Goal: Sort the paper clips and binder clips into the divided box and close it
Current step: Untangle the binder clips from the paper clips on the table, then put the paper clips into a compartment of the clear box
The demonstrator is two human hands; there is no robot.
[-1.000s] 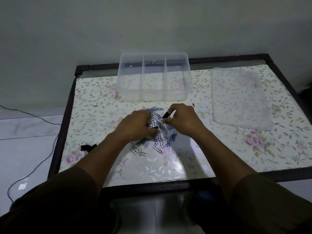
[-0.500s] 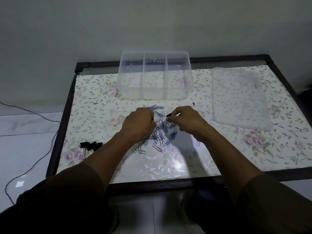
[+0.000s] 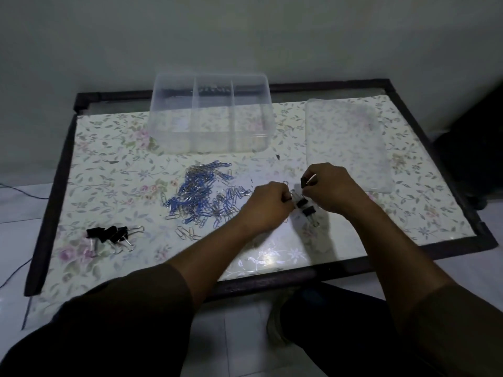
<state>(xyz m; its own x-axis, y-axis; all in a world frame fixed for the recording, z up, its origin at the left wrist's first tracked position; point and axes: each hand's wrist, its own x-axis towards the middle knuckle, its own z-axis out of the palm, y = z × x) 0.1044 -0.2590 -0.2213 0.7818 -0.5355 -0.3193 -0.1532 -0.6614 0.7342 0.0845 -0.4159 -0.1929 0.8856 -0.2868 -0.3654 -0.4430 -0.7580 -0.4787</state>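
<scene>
A heap of blue and silver paper clips (image 3: pixel 202 195) lies mid-table in front of the clear divided box (image 3: pixel 211 146), which stands open with three compartments. Its clear lid (image 3: pixel 347 144) lies flat to the right. My right hand (image 3: pixel 333 187) pinches a black binder clip (image 3: pixel 304 183) by its body. My left hand (image 3: pixel 268 206) is closed on wire handles beside two more black binder clips (image 3: pixel 306 208) resting between the hands. Another small pile of black binder clips (image 3: pixel 110 235) sits near the table's left front.
The floral table has a dark raised frame (image 3: pixel 272 280) along its front edge. A cable (image 3: pixel 16 270) runs over the tiled floor at the left. A wall stands right behind the box.
Both hands have left the paper clip heap and moved right, carrying black binder clips. The heap is now uncovered. The view has shifted, showing more of the left pile.
</scene>
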